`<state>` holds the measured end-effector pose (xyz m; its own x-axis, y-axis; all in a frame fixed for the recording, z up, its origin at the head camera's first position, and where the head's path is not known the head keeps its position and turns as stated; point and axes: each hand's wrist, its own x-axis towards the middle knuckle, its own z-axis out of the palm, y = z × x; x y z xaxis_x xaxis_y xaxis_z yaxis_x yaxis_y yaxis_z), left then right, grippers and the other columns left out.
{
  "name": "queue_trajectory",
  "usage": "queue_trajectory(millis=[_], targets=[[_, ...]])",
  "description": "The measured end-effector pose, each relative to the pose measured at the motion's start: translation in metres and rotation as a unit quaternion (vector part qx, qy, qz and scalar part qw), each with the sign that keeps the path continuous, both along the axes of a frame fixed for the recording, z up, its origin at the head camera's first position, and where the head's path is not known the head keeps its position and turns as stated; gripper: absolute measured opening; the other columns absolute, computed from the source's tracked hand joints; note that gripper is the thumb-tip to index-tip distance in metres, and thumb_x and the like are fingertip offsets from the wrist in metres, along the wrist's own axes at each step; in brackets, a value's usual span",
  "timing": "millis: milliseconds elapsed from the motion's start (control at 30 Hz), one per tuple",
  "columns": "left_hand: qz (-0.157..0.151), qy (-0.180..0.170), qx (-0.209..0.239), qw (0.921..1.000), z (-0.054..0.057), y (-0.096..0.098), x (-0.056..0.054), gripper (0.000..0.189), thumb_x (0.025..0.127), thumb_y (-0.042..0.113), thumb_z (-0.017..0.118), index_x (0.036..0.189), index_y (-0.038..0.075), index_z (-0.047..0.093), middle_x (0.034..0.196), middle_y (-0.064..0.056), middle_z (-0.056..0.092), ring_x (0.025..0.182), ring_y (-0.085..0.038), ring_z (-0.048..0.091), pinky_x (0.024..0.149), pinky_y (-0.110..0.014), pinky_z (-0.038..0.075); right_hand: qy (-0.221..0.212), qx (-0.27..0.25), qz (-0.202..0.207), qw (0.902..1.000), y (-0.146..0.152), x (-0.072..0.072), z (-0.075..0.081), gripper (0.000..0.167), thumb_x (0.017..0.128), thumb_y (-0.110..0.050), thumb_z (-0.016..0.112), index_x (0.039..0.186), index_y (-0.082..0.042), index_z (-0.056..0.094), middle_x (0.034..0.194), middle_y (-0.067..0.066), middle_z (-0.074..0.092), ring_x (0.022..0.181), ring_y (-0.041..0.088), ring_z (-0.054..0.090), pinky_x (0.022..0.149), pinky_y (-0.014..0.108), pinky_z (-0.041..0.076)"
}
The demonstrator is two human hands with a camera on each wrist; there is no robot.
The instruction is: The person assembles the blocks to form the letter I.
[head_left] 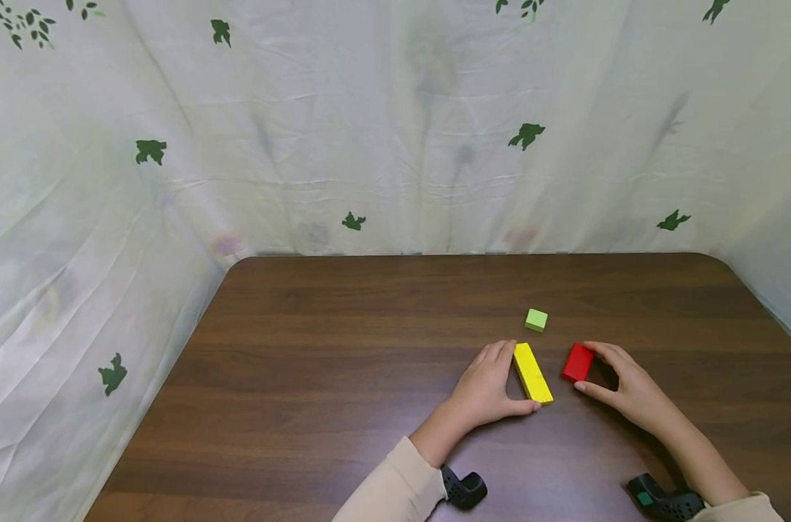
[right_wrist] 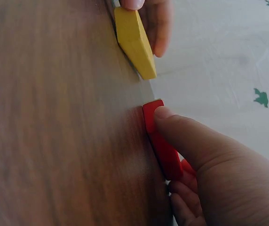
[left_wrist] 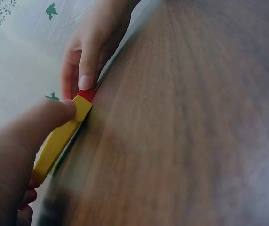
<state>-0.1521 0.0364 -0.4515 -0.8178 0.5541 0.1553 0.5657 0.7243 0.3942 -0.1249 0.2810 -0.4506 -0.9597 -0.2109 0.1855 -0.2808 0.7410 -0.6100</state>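
A long yellow block [head_left: 533, 374] lies on the brown table, slanting in the head view. My left hand [head_left: 489, 384] pinches it by its two ends, thumb at the near end and fingertips at the far one. To its right is a shorter red block [head_left: 578, 362], pinched between the thumb and fingers of my right hand [head_left: 630, 388]. A gap separates the two blocks. In the left wrist view the yellow block [left_wrist: 61, 141] stands in front of the red one [left_wrist: 87, 94]. The right wrist view shows my thumb on one end of the red block [right_wrist: 162, 146].
A small light-green block [head_left: 536, 320] sits beyond the yellow one. Black devices are strapped at both wrists, the left one [head_left: 463, 488] and the right one [head_left: 665, 499]. A white curtain [head_left: 395, 145] with green leaf shapes hangs behind the table's far edge [head_left: 395, 259].
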Motion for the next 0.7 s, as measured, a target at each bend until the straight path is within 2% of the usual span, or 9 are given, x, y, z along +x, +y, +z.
queue_trajectory(millis=[233,700], targets=[[-0.011,0.001,0.025,0.9996,0.004,-0.002,0.001,0.092,0.068,0.054,0.068,0.137,0.005,0.032,0.133,-0.004,0.037,0.124,-0.016,0.033,0.099,-0.024,0.029,0.001,0.000,0.000,1.0000,0.000,-0.001,0.000,0.069,0.075,-0.028,0.073,0.127,0.002,0.040,0.123,0.022,0.040,0.111,0.041,0.038,0.084,0.060,0.033],[-0.038,0.045,0.079,0.9952,0.008,-0.010,0.000,0.093,0.067,0.052,0.070,0.136,0.002,0.032,0.132,-0.004,0.035,0.122,-0.019,0.034,0.100,-0.026,0.028,-0.004,0.001,-0.001,1.0000,0.000,-0.001,0.000,0.070,0.075,-0.029,0.073,0.128,0.002,0.039,0.124,0.023,0.039,0.113,0.041,0.036,0.083,0.060,0.033]])
